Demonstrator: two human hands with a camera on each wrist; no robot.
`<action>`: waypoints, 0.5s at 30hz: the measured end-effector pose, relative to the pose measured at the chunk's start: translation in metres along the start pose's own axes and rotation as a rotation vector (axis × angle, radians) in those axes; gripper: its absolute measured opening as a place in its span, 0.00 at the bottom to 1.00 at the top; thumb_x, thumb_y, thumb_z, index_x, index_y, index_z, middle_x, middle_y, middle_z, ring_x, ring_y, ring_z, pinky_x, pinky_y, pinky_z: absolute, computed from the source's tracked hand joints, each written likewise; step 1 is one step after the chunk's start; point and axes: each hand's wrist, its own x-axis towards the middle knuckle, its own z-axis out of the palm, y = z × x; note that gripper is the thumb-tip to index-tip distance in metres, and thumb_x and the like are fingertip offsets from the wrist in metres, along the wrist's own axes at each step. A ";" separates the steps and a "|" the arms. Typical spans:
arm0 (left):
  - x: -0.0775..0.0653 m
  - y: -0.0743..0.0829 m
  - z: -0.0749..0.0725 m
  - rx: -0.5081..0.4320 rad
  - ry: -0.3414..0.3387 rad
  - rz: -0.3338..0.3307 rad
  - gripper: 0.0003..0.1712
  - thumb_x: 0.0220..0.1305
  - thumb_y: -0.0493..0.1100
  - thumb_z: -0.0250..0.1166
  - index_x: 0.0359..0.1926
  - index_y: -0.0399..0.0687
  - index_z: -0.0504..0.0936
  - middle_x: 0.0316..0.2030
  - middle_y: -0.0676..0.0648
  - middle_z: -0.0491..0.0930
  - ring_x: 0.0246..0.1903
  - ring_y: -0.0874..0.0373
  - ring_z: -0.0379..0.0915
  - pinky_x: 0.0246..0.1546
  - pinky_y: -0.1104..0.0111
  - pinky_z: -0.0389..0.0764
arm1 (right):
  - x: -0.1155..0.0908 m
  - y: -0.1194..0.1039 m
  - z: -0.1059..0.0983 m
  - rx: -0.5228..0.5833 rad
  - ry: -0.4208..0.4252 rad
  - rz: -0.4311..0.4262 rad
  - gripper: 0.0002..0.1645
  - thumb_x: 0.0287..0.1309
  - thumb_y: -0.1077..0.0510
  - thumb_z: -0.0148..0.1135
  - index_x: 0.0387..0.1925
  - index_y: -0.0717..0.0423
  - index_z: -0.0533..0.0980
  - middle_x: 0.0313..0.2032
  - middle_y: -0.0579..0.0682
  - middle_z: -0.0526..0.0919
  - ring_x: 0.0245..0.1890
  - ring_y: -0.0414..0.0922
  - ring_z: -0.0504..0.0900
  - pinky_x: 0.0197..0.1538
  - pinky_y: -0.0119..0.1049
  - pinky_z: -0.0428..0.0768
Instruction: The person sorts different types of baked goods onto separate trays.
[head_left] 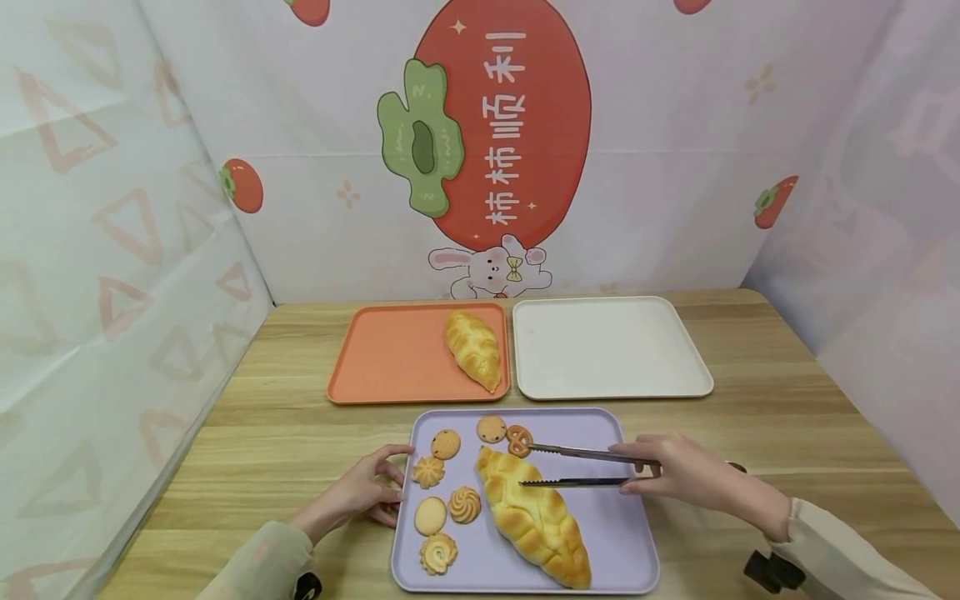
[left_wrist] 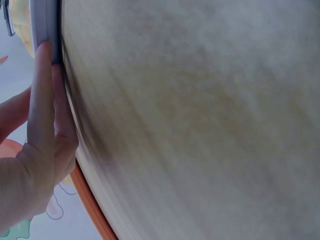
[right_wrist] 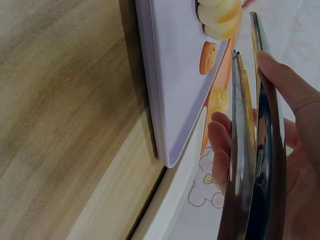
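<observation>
My right hand [head_left: 682, 471] grips a pair of metal tongs [head_left: 581, 482] over the lavender tray [head_left: 618, 537]. The tongs' arms are spread, one tip beside a small pretzel [head_left: 519, 440], the other over a large braided bread [head_left: 536, 517]. Whether the tips touch anything, I cannot tell. In the right wrist view, thumb and fingers hold the tongs [right_wrist: 267, 145] from both sides. My left hand [head_left: 363, 487] rests at the tray's left edge; the left wrist view has its fingers [left_wrist: 42, 95] extended against the rim. Several cookies [head_left: 464, 505] lie left of the bread.
Behind the lavender tray, an orange tray [head_left: 397, 354] holds another braided bread [head_left: 474, 350]. A white tray [head_left: 611, 350] stands beside it on the right. All sit on a wooden table [head_left: 247, 467], with printed cloth walls [head_left: 330, 100] at the back and sides.
</observation>
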 end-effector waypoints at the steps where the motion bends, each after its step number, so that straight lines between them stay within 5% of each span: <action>1: 0.000 0.000 0.000 0.000 0.000 -0.001 0.36 0.49 0.20 0.55 0.61 0.34 0.55 0.34 0.39 0.66 0.21 0.55 0.73 0.21 0.58 0.83 | -0.001 0.000 0.000 0.002 -0.002 -0.004 0.26 0.46 0.46 0.63 0.42 0.60 0.78 0.22 0.34 0.69 0.18 0.25 0.63 0.17 0.17 0.65; 15: 0.001 -0.002 -0.001 0.004 0.001 0.002 0.36 0.49 0.21 0.55 0.61 0.34 0.55 0.33 0.40 0.66 0.21 0.55 0.73 0.21 0.58 0.83 | -0.010 0.001 0.000 0.024 -0.061 0.075 0.28 0.46 0.43 0.61 0.43 0.59 0.78 0.22 0.33 0.69 0.19 0.26 0.64 0.17 0.19 0.66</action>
